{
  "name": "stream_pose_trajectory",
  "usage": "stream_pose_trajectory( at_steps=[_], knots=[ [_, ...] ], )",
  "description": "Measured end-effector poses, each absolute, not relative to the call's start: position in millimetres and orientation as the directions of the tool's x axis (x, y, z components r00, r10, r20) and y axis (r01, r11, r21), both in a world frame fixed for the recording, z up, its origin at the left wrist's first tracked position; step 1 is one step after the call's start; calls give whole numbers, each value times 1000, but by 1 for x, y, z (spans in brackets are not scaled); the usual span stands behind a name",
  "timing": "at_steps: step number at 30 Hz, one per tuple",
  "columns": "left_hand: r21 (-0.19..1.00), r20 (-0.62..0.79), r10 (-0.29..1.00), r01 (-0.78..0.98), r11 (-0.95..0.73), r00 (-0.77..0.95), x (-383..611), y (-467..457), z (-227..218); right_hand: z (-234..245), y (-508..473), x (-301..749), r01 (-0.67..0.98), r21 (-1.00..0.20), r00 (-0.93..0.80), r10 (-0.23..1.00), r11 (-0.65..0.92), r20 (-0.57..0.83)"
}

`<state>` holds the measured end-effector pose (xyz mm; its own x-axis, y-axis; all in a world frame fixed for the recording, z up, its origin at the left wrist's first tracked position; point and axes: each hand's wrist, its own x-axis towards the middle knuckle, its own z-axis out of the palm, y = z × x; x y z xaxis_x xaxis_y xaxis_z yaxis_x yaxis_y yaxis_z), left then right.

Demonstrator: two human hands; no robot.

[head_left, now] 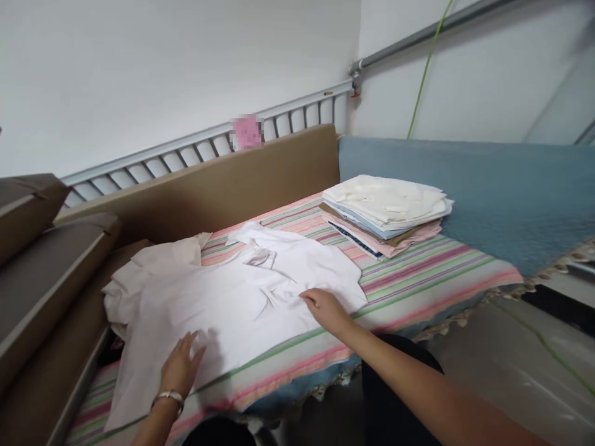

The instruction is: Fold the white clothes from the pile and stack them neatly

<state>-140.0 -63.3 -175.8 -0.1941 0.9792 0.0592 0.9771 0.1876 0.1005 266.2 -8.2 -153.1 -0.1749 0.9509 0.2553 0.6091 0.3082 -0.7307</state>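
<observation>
A pale pink, almost white shirt [223,297] lies spread flat on a striped cloth [418,266] that covers a low bed or bench. My left hand [181,365], with a bracelet on the wrist, rests flat on the shirt's near edge, fingers spread. My right hand [325,306] lies on the shirt's right side, fingers stretched out over the fabric. Neither hand grips anything.
A stack of folded clothes [385,210] sits at the back right of the striped cloth. A blue blanket [488,192] covers the right end. Brown cushions [41,260] lean at the left. A brown board [223,186] and a white rail [199,145] run along the wall.
</observation>
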Motion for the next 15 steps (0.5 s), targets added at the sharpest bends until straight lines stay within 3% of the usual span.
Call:
stream_pose_trajectory(
  at_steps=[3, 7, 10, 15],
  knots=[
    [154, 193, 978, 987, 48, -78, -107, -10, -139, -148, 9, 240, 426, -869, -270, 952, 251, 143],
    [52, 231, 961, 984, -168, 152, -35, 83, -97, -142, 31, 220, 339, -913, -338, 935, 228, 108],
    [-33, 90, 968, 972, -231, 233, 19, 152, -95, -138, 39, 218, 347, -901, -400, 910, 262, 111],
    [-68, -209, 978, 997, -24, 9, 61, 218, -119, -130, 45, 236, 503, -811, -544, 838, 297, -30]
  ],
)
